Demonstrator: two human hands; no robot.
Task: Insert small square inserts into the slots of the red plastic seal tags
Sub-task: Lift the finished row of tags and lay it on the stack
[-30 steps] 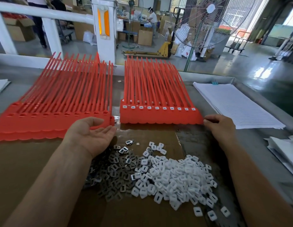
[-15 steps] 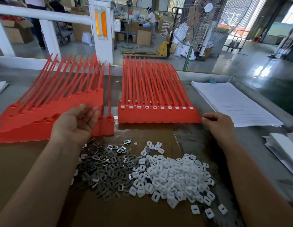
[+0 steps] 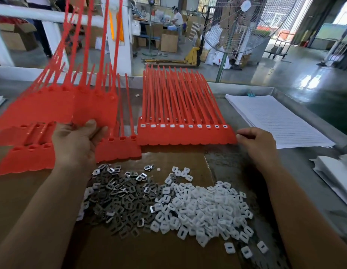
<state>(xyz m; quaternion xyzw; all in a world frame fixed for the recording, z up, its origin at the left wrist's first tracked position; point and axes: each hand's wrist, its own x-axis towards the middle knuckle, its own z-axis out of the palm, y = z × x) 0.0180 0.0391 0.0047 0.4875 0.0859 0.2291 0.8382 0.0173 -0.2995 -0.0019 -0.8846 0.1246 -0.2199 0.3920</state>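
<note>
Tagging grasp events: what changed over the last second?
The left hand took hold of the top tag sheet on the left stack and lifted it, its straps swinging upward. The right hand stayed at the corner of the filled tag sheet. The grey inserts and white inserts did not move.

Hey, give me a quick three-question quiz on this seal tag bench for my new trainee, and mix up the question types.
1. True or false: the left hand holds up a sheet of red tags.
2. Which tags already have white inserts in their slots? A) the flat row beside the right hand B) the lifted sheet C) none
3. Fill in: seen from the head camera, the white insert pile lies to the ___ of the dark insert pile.
Key: 1 true; 2 A; 3 right.
</note>
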